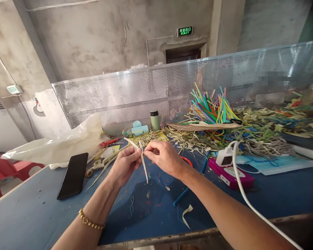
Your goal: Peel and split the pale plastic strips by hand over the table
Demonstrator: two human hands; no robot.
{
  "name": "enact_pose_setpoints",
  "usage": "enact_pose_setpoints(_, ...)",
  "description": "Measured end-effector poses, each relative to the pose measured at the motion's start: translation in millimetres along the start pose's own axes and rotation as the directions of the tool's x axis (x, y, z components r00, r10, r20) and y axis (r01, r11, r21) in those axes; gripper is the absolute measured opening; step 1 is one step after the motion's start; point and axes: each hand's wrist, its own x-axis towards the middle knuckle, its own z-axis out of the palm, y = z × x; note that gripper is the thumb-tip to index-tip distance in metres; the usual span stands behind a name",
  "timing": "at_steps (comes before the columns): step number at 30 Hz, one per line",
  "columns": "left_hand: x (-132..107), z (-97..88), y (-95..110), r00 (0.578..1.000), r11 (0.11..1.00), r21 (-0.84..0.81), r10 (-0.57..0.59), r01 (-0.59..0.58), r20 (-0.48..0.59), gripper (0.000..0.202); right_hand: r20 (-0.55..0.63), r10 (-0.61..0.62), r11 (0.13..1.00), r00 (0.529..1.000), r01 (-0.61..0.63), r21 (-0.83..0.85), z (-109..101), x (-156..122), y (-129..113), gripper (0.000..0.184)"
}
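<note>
Thin whitish strips (pixel 144 168), like dried husk, cross each other above the middle of the blue table (pixel 156 215). My left hand (pixel 127 160) pinches them where they cross, one end pointing up and left, another hanging down. Close beside it, my right hand (pixel 161 155) has thumb and forefinger pressed together at the crossing; what lies between those fingertips is too small to make out. A blue stick (pixel 181 197) and a curled husk scrap (pixel 187 216) lie below my right hand. Part of a red ring-shaped handle (pixel 187 161) shows behind my right wrist.
Left: a black phone (pixel 73 176) and clear plastic sheeting (pixel 59 144). Behind: red-handled scissors (pixel 109 142), a green bottle (pixel 154 121), colourful pipe cleaners (pixel 214 106) and heaped husks (pixel 263 119) before a perforated metal screen (pixel 120 100). Right: a purple box (pixel 232 175) and a white cable (pixel 240 184).
</note>
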Motion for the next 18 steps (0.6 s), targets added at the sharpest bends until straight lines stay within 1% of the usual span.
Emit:
enact_pose_setpoints(2,-0.7,1.5,1.3,1.000,1.000,-0.012,0.006,-0.006,0.007,0.031,0.068,0.121,0.982,0.990,-0.130,0.138,0.3,-0.3,1.5,0.014)
enact_pose_setpoints(4,-1.3,1.8,3.1,1.000,1.000,0.008,0.007,-0.007,0.020,0.032,0.127,0.178,0.950,0.976,-0.204,0.238,0.9,-0.6,3.4,0.016)
enact_pose_setpoints(10,-1.8,-0.2,6.7,0.998,0.994,0.113,-0.008,0.002,0.059,0.035,0.125,0.169,0.946,0.978,-0.196,0.258,3.9,-0.3,7.8,0.013)
enact_pose_setpoints(12,-2.0,-0.5,7.0,0.997,0.993,0.114,-0.036,0.029,0.063,0.035,0.122,0.174,0.936,0.977,-0.203,0.288,4.3,0.1,7.7,0.011)
enact_pose_setpoints(15,-2.2,-1.1,7.2,0.996,0.994,0.095,-0.062,0.057,0.057,0.034,0.091,0.180,0.939,0.980,-0.198,0.282,4.4,0.6,6.2,0.008)
enact_pose_setpoints(18,-1.5,-2.3,7.1,0.997,0.992,0.115,-0.050,0.043,0.062,0.029,0.059,0.207,0.945,0.977,-0.215,0.248,4.2,1.0,4.4,0.006)
